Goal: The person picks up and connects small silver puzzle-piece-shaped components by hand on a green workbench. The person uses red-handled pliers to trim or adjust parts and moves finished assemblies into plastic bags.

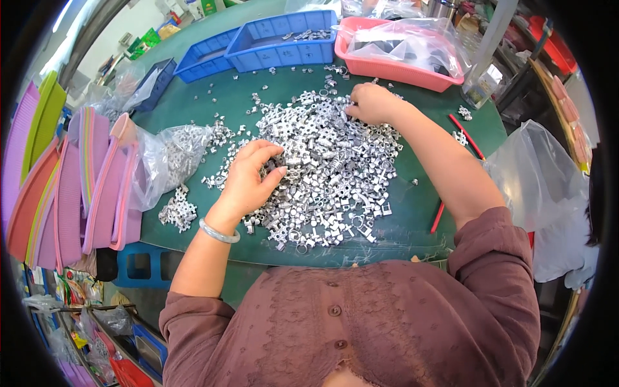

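A broad heap of small silvery metal parts (pixel 329 174) is spread over the green table in front of me. At its left side my left hand (pixel 248 177) curls round a few of the metal parts, thumb and fingertips facing each other with pieces between them; a bangle circles that wrist. My right hand (pixel 373 103) reaches to the far right edge of the heap. Its fingers are bent and closed together, pointing down at the parts, and whatever lies between the fingertips is hidden.
Blue plastic trays (pixel 280 55) and a pink basket (pixel 400 72) with clear bags line the table's far side. At left stand stacked colourful baskets (pixel 71 187) beside a clear bag of metal parts (pixel 177 155). Red pencils (pixel 467 137) lie at right, near an empty plastic bag (pixel 532 171).
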Tool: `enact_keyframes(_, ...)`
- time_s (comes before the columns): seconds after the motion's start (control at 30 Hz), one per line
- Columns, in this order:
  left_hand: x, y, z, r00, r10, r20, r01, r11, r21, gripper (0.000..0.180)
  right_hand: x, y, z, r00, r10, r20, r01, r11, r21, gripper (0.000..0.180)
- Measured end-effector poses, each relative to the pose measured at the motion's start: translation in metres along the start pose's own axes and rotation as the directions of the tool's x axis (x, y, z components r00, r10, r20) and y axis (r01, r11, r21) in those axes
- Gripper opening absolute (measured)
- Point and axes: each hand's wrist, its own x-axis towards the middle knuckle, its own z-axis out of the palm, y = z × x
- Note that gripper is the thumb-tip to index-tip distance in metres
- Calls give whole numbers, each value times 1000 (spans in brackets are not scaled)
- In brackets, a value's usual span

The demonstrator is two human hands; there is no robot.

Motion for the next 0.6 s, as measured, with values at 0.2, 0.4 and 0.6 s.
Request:
enact_keyframes(0.2, -12, -5, -1, 997, 12, -72, -8, 998, 57, 29, -6, -30, -39, 997, 66, 28, -63, 993, -96, 29)
enact_keyframes(0.4, -20, 7, -4, 990, -4, -140, 6, 1000, 12, 29, 66, -39, -7, 991, -74, -109, 80, 995, 53, 29)
enact_keyframes(0.6, -34, 6, -5, 985, 32, -171, -30, 999, 14, 28, 93, -54, 3, 998, -3, 56, 5, 999, -51, 34)
